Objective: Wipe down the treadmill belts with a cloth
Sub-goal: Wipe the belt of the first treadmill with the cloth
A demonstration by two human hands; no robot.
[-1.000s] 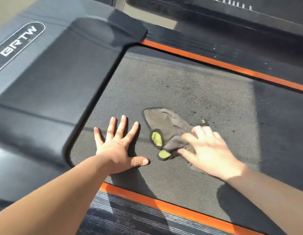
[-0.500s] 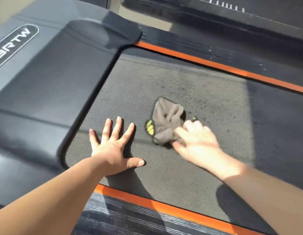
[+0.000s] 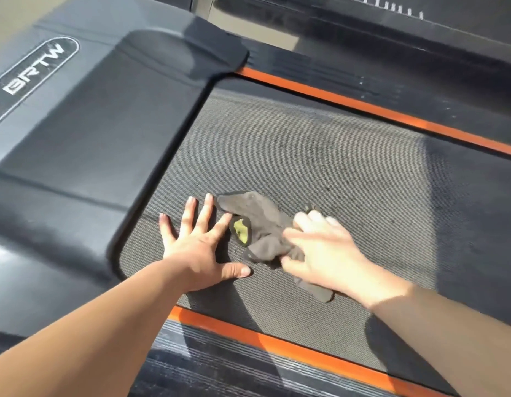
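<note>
Centre of frame: the right hand (image 3: 326,253) presses a crumpled grey cloth (image 3: 260,224) onto the treadmill belt (image 3: 334,173). Its fingers are curled into the folds, apparently so that the cloth travels with each stroke. Just left of the cloth, the left hand (image 3: 195,245) lies flat on the belt, fingers straight and spread, holding nothing; it probably braces the leaning body. The motor cover (image 3: 105,124) fills the upper left. Dark specks at upper centre suggest unwiped belt.

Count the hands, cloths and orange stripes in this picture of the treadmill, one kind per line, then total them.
Hands: 2, left hand, right hand
Cloths: 1, the cloth
Orange stripes: 2, far stripe, near stripe
Total: 5
</note>
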